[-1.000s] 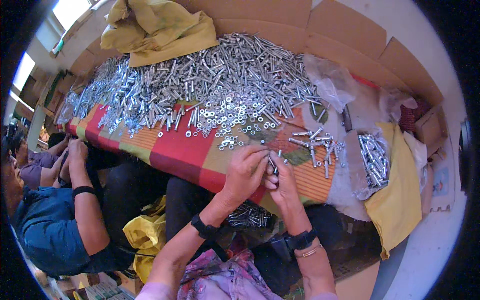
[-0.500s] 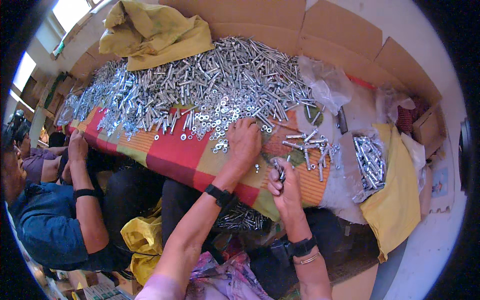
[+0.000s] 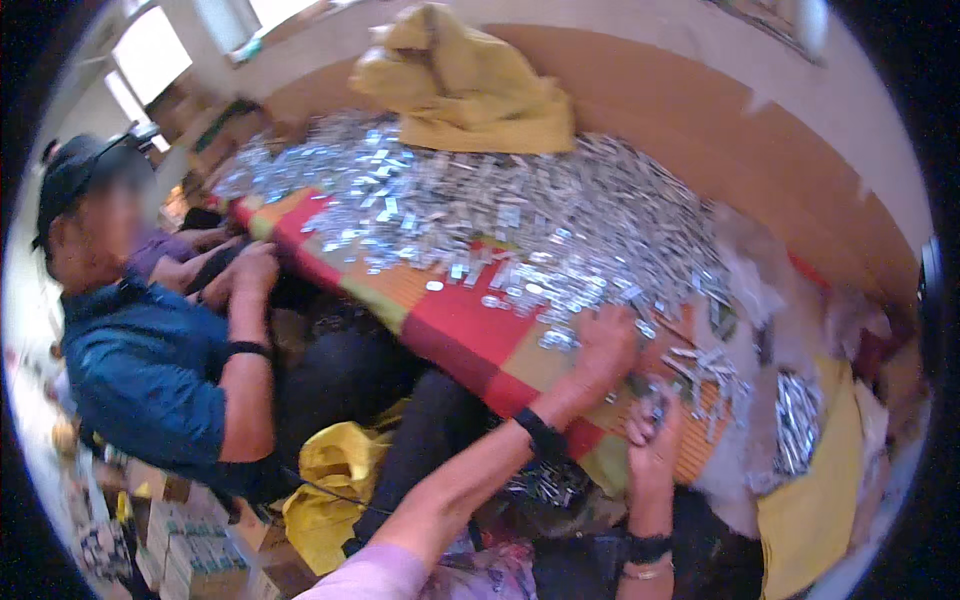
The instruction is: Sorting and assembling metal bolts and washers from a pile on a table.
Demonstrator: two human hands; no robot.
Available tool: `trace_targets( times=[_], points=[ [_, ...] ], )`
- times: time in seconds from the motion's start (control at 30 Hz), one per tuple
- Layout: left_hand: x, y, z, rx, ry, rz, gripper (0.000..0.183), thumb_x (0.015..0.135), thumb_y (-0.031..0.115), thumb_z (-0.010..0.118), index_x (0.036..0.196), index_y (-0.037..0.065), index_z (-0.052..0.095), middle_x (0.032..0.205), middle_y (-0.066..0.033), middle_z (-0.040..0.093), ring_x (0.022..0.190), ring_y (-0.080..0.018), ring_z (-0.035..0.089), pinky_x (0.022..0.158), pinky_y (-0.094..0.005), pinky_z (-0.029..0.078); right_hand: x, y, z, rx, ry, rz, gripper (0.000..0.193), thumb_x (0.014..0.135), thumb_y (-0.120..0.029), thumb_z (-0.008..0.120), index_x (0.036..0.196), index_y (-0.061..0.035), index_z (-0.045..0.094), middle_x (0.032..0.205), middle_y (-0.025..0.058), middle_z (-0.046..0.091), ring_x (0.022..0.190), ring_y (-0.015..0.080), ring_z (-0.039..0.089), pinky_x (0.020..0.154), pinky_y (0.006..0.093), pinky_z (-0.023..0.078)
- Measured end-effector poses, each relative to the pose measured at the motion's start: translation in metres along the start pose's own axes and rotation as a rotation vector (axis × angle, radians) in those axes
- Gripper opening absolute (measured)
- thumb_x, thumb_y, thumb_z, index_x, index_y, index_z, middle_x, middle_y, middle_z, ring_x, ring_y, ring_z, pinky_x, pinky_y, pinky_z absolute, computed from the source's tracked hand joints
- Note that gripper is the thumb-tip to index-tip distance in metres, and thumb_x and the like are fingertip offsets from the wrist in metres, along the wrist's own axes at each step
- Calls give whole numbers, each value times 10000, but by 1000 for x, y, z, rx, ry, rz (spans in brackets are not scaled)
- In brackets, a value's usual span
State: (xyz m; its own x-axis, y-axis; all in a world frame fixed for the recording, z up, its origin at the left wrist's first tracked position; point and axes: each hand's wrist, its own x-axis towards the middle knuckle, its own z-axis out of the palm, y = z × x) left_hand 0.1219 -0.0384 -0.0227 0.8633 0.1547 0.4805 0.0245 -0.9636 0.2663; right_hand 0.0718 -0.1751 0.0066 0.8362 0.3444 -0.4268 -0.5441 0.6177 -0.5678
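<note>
My left hand (image 3: 605, 345) reaches down to the near edge of a heap of washers (image 3: 545, 290), back of the hand up. Its fingertips are blurred and partly hidden, so whatever they hold does not show. Closer to me, my right hand (image 3: 655, 440) is closed around a few metal bolts (image 3: 655, 408) that stick out near the thumb. Behind the washers spreads a big pile of silvery bolts (image 3: 590, 195). Right of my hands a small group of bolts (image 3: 715, 375) lies loose on the checked cloth (image 3: 465, 335).
A box of bolts (image 3: 797, 425) stands at the right by a yellow cloth (image 3: 815, 520). Another yellow sack (image 3: 465, 100) lies on the pile's far side, against a cardboard wall (image 3: 660, 90). A co-worker in a blue shirt (image 3: 150, 375) sits at my left.
The whole view has swung to the left and blurred, so things sit further right and more of the co-worker shows. My hands keep nearly the same places over the cloth.
</note>
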Motion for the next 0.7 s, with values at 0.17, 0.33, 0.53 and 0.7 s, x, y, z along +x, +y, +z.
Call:
trace_targets(
  times=[0.17, 0.33, 0.53, 0.7],
  points=[
    [-29, 7, -37, -751, 46, -66, 163, 756, 131, 596, 858, 3, 603, 859, -149, 593, 825, -315, 567, 735, -383, 447, 2, -1, -3, -20, -25, 16, 138, 840, -260, 531, 813, -126, 516, 518, -46, 422, 351, 37, 325, 280, 175, 228],
    [-51, 13, -57, -876, 88, -47, 173, 779, 115, 563, 886, -16, 598, 893, -164, 590, 848, -319, 567, 741, -378, 455, 11, 10, -2, -58, -46, 70, 227, 853, -268, 512, 663, -153, 466, 504, -51, 430, 335, 30, 344, 266, 171, 260],
    [-53, 11, -70, -965, 31, -12, 173, 791, 101, 546, 904, -24, 586, 924, -157, 584, 879, -310, 563, 765, -360, 449, 11, 14, 2, -34, -17, 62, 245, 855, -273, 506, 648, -152, 457, 469, -59, 410, 308, 32, 327, 241, 178, 259],
    [-54, 9, -77, -1057, -54, -64, 194, 791, 138, 568, 918, -8, 563, 917, -151, 578, 891, -291, 557, 770, -345, 445, 7, 8, -3, -62, -113, 69, 219, 864, -263, 485, 679, -151, 448, 435, -62, 377, 281, 21, 288, 223, 176, 256]
  ],
)
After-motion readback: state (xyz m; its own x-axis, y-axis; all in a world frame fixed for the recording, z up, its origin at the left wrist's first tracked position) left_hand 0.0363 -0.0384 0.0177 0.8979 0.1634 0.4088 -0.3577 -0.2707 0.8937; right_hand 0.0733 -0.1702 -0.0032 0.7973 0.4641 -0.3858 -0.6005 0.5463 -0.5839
